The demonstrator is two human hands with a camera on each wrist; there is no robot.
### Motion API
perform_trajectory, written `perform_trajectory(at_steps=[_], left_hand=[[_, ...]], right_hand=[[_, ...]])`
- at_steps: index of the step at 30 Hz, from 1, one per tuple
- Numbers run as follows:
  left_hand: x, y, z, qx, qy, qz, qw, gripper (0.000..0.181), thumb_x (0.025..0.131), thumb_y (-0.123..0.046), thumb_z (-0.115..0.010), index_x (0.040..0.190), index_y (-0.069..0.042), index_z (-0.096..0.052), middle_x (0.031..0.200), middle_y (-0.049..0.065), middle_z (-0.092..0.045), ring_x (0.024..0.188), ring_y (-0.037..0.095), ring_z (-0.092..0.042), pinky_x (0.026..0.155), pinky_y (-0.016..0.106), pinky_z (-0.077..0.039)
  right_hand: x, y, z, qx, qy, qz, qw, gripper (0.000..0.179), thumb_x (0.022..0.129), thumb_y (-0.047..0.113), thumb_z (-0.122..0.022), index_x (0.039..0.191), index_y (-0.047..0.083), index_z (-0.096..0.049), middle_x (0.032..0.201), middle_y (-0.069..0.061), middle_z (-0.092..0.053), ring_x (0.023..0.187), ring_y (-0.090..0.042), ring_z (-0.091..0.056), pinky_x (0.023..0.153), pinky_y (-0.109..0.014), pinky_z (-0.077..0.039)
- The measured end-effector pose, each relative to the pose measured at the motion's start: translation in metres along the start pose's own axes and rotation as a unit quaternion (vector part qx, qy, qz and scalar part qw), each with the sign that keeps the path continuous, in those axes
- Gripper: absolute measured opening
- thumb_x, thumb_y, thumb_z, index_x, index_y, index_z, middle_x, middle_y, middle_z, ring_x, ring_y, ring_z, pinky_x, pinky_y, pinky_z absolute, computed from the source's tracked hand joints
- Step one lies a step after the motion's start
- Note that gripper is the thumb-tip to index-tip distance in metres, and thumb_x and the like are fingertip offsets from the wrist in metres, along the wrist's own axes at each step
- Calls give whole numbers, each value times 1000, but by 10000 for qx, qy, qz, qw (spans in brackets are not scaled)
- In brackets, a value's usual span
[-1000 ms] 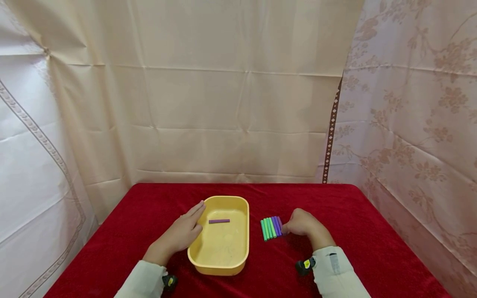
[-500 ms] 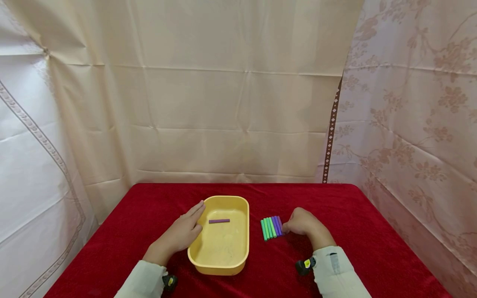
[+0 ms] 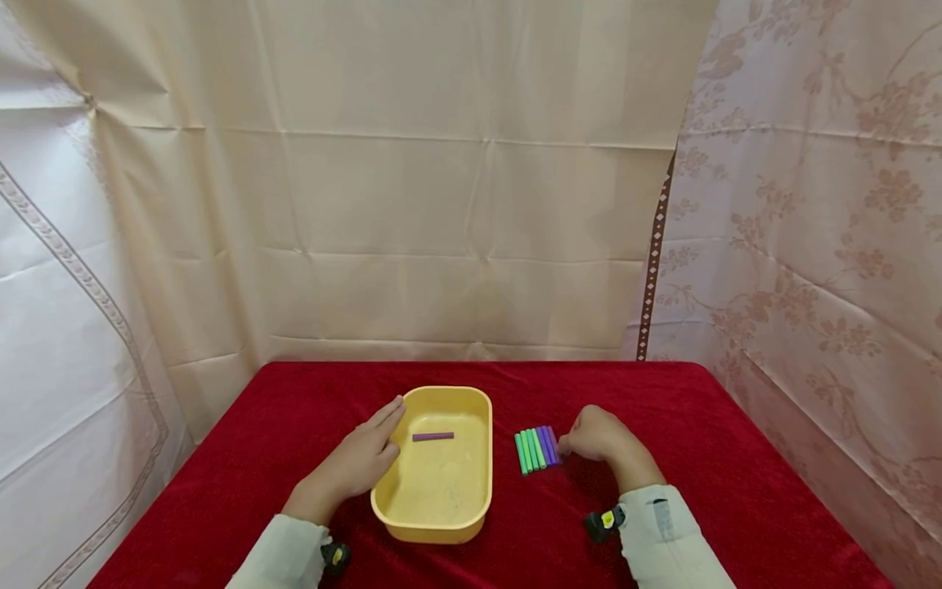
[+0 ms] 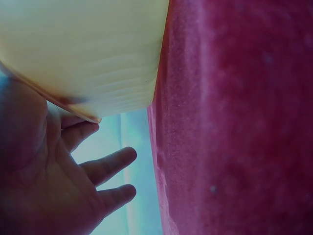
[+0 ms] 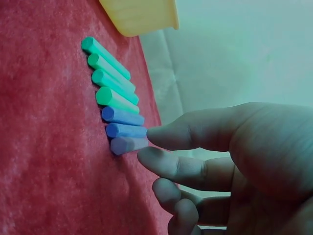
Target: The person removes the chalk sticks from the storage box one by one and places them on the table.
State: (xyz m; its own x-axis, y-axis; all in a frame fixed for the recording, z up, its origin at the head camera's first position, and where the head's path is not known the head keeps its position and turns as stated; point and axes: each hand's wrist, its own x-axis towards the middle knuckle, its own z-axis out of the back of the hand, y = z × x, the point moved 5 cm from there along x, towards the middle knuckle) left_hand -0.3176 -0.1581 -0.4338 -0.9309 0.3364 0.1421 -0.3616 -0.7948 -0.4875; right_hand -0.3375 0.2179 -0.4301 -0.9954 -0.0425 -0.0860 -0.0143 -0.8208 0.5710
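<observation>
My left hand (image 3: 356,460) lies against the left rim of a yellow plastic tub (image 3: 436,528), its fingers fairly straight and spread. In the left wrist view the tub's side (image 4: 98,58) rises beside the palm. Inside the tub is one purple chalk stick (image 3: 432,437). Right of the tub, green chalk sticks (image 3: 530,451) and blue-violet ones (image 5: 123,115) lie side by side in a row. My right hand (image 3: 594,433) is at the row's right end. Its thumb and index finger pinch the end of the outermost purple chalk stick (image 5: 126,145), still lying in the row.
A red velvet cloth (image 3: 309,417) covers the table. Beige and patterned curtains (image 3: 456,204) hang behind and at the sides. A black wrist device (image 3: 603,523) sits on the right sleeve, another (image 3: 335,558) on the left.
My right hand has shifted very slightly away from me, staying at the end of the chalk row. The left hand, tub and chalk show no visible movement.
</observation>
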Motion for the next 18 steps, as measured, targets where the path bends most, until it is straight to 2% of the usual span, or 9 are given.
perform_trajectory(at_steps=[9,13,18], left_hand=[[0,-1,0,12,28,6,10000,62,103,-16,-46,163,-9,-32,172,5,-25,157,28,-29,126,52,-29],[0,0,0,-18,18,4,10000,62,103,-15,-46,163,-9,-32,172,5,-25,157,28,-28,126,51,-29],[1,1,-1,-22,36,18,10000,62,104,-16,-46,163,-10,-31,172,4,-25,158,26,-27,127,50,-28]], right_hand=[[2,11,-2,-92,-69,47,9999,49,79,21,-78,44,18,-44,47,10,-27,51,-10,-23,46,-25,-17],[2,22,0,-70,-54,94,9999,39,80,20,-76,46,11,-58,48,9,-36,53,-11,-28,47,-26,-20],[3,35,4,-215,-47,135,9997,41,83,22,-76,48,14,-56,48,9,-41,53,-11,-32,47,-26,-24]])
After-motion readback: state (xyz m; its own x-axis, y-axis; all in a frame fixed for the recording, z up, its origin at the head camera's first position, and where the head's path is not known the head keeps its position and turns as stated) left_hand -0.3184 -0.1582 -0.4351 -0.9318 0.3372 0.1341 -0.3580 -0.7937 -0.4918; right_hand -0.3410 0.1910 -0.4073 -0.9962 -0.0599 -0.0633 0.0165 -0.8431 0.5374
